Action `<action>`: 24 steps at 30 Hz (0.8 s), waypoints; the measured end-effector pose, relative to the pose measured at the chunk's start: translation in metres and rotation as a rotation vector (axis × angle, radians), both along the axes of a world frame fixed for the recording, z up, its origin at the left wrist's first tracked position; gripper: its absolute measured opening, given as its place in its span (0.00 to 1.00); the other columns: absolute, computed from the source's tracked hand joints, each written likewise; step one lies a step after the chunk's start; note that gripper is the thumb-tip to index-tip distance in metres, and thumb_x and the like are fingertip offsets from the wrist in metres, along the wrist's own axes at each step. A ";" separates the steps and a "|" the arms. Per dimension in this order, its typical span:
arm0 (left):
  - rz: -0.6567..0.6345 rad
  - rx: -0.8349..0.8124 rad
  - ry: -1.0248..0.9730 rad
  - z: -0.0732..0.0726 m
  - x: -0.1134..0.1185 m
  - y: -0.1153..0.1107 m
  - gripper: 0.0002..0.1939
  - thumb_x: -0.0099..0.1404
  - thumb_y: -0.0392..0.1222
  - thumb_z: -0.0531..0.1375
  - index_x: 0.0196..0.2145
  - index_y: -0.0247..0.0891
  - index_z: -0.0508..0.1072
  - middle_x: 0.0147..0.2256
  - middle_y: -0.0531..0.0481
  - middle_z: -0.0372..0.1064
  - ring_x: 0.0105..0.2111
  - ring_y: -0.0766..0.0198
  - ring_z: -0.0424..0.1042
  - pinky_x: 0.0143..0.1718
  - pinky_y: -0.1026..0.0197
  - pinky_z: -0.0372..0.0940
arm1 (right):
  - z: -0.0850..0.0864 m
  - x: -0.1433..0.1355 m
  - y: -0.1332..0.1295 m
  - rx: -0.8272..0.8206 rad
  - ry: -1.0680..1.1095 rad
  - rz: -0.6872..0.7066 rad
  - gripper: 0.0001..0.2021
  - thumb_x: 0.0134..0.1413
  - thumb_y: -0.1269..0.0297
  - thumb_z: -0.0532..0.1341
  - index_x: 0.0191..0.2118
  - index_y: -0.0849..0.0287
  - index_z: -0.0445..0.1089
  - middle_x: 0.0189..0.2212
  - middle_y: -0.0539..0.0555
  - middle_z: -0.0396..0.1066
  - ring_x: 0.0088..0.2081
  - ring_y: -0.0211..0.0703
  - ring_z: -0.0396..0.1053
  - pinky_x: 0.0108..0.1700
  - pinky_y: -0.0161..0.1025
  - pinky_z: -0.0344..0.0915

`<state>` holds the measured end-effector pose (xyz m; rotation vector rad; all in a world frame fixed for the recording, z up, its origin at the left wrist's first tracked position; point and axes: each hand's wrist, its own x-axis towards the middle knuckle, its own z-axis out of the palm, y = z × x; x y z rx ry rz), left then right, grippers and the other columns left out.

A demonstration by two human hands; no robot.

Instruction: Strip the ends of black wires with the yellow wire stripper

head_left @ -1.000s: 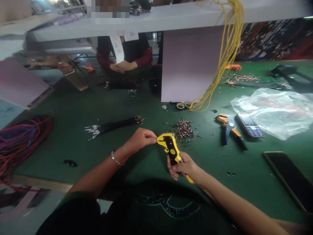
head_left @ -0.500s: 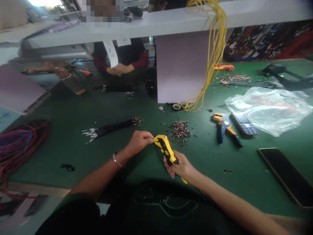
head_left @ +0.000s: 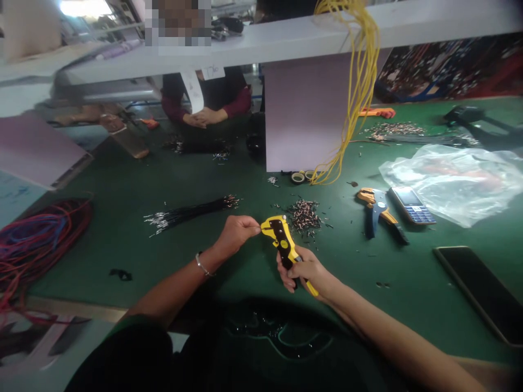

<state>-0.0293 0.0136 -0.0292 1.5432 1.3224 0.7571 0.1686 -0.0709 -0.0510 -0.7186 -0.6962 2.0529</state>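
Note:
My right hand [head_left: 304, 270] is wrapped round the handles of a yellow and black wire stripper [head_left: 281, 239], its head tilted up and to the left. At the tool's jaws, the fingertips of my left hand [head_left: 237, 235] are pinched together; whatever they hold is too small to make out. A bundle of short black wires [head_left: 192, 212] with bare ends lies on the green table behind my left hand. Just behind the stripper is a heap of small dark and copper-coloured offcuts [head_left: 304, 215].
Orange and blue pliers [head_left: 381, 211], a keypad phone [head_left: 412, 206], a smartphone [head_left: 482, 291] and a plastic bag [head_left: 453, 182] lie at the right. Red and blue wires [head_left: 44, 239] are coiled at the left. Yellow wires [head_left: 359, 81] hang from the shelf [head_left: 278, 38]. A person sits opposite.
The stripper has turned more upright in my right hand, and its handles look more spread. My left hand stays pinched at its jaws. The whole view has shifted slightly.

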 end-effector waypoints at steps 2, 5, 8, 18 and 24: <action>-0.004 0.003 0.002 0.000 0.000 0.000 0.09 0.51 0.43 0.61 0.23 0.34 0.75 0.16 0.56 0.59 0.19 0.71 0.54 0.22 0.67 0.50 | 0.002 0.000 0.001 -0.008 0.021 0.006 0.15 0.30 0.79 0.56 0.31 0.62 0.66 0.19 0.47 0.66 0.15 0.33 0.59 0.15 0.33 0.60; 0.015 -0.007 -0.020 0.001 0.001 0.001 0.08 0.50 0.43 0.62 0.22 0.34 0.75 0.15 0.57 0.58 0.19 0.71 0.54 0.21 0.67 0.49 | 0.005 0.000 0.001 -0.016 0.041 0.015 0.15 0.30 0.79 0.56 0.31 0.62 0.66 0.19 0.47 0.66 0.15 0.33 0.59 0.16 0.33 0.61; 0.033 -0.014 -0.030 0.002 0.003 0.000 0.08 0.49 0.43 0.62 0.21 0.34 0.75 0.15 0.57 0.59 0.18 0.71 0.54 0.21 0.67 0.49 | 0.006 0.001 0.001 -0.014 0.037 0.009 0.15 0.30 0.79 0.55 0.32 0.62 0.66 0.19 0.48 0.66 0.16 0.34 0.59 0.16 0.34 0.61; 0.041 0.000 -0.033 -0.003 0.001 0.003 0.07 0.50 0.41 0.63 0.21 0.34 0.75 0.14 0.58 0.58 0.18 0.72 0.54 0.21 0.67 0.49 | 0.009 0.000 -0.001 -0.035 0.063 0.004 0.16 0.30 0.79 0.54 0.32 0.62 0.66 0.19 0.48 0.66 0.16 0.35 0.60 0.17 0.35 0.61; 0.049 0.024 0.007 0.005 0.004 -0.006 0.07 0.52 0.41 0.62 0.22 0.34 0.75 0.16 0.57 0.60 0.18 0.72 0.55 0.21 0.67 0.50 | 0.010 0.000 0.004 -0.023 0.046 0.001 0.16 0.28 0.79 0.54 0.32 0.62 0.66 0.19 0.48 0.66 0.16 0.36 0.60 0.16 0.35 0.61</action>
